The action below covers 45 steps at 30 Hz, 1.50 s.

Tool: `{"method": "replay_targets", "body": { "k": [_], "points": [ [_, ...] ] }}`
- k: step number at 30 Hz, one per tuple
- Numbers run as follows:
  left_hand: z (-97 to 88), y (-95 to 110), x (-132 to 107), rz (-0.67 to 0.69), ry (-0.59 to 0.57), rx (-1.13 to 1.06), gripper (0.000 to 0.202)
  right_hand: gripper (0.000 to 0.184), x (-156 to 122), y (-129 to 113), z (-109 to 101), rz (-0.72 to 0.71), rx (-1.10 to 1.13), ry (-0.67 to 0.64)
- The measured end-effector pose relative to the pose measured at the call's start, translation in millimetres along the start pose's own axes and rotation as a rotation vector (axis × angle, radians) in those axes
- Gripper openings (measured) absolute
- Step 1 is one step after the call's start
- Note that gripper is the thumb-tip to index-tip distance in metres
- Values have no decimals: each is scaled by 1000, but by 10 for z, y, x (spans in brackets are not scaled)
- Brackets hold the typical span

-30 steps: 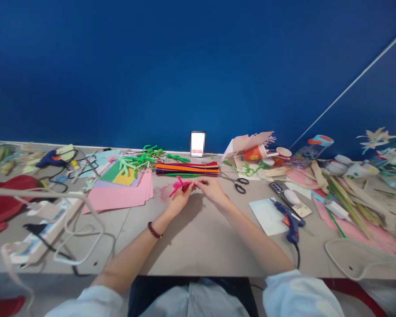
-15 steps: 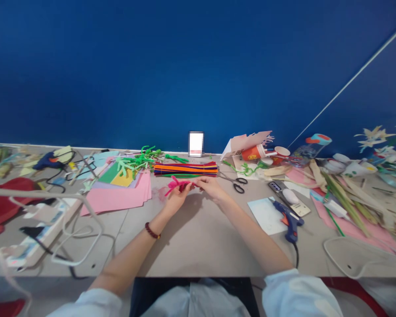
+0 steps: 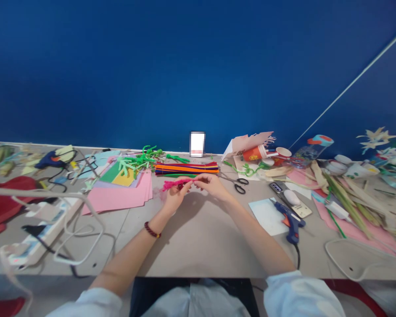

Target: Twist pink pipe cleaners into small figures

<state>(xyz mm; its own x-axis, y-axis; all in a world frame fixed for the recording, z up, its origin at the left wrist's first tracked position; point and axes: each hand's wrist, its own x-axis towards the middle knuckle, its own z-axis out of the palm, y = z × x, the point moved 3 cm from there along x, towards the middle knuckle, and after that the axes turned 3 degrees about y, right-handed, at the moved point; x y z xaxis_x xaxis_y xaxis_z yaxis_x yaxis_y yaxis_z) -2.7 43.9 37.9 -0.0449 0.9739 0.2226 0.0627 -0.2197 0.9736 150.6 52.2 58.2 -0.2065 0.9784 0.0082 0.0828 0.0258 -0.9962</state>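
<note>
My left hand [image 3: 174,197] pinches a bent pink pipe cleaner [image 3: 173,183] just above the grey table [image 3: 198,237]. The pink piece sticks out to the left of my fingers. My right hand [image 3: 212,184] is closed on the same pink piece from the right, fingertips meeting those of the left. A bundle of straight coloured pipe cleaners [image 3: 186,169] lies right behind both hands. A dark bead bracelet [image 3: 152,230] is on my left wrist.
Pink and coloured paper sheets [image 3: 122,192] lie to the left, with green pipe cleaner pieces [image 3: 141,158] behind them. Black scissors [image 3: 236,182], a blue glue gun [image 3: 289,220], a white card [image 3: 267,214] and a tipped paper cup [image 3: 254,152] are to the right. A power strip [image 3: 39,237] sits far left.
The pink pipe cleaner has gone from a bunched, splayed shape to a flatter one pointing left. Both hands have risen slightly toward the coloured bundle.
</note>
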Motion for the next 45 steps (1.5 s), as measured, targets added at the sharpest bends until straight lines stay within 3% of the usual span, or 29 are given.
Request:
{"method": "replay_targets", "body": {
  "k": [4, 9, 12, 15, 19, 21, 26, 30, 34, 40, 45],
  "points": [
    [-21, -49, 8, 15, 1, -19, 19, 15, 19, 24, 32, -161, -162, 75],
    [-24, -90, 32, 22, 36, -85, 17, 13, -37, -43, 95, -550, -537, 212],
    [12, -131, 42, -95, 77, -238, 18, 18, -103, -69, 131, -754, -733, 266],
    [56, -171, 33, -260, 89, -384, 21, 21, -142, -51, 149, -867, -864, 272],
    [67, -171, 37, -342, 74, -466, 23, 21, -95, 1, 128, -790, -753, 244],
    [44, -166, 53, -340, 92, -451, 24, 18, -33, 28, 100, -612, -544, 201],
    [-1, -111, 78, -283, 46, -288, 23, 26, 40, 91, 25, 37, 20, 65],
    [-13, -91, 75, -198, -33, -166, 23, 29, -11, 61, -11, 243, 150, -147],
    [-17, -157, 80, -208, -71, -96, 23, 25, -20, 55, -31, 199, 110, -230],
    [-17, -152, 64, -202, 2, -143, 22, 12, -11, 5, 48, -71, -167, 11],
    [3, -204, 59, -246, 84, -189, 24, 13, -73, -40, 184, -472, -646, 149]
  ]
}}
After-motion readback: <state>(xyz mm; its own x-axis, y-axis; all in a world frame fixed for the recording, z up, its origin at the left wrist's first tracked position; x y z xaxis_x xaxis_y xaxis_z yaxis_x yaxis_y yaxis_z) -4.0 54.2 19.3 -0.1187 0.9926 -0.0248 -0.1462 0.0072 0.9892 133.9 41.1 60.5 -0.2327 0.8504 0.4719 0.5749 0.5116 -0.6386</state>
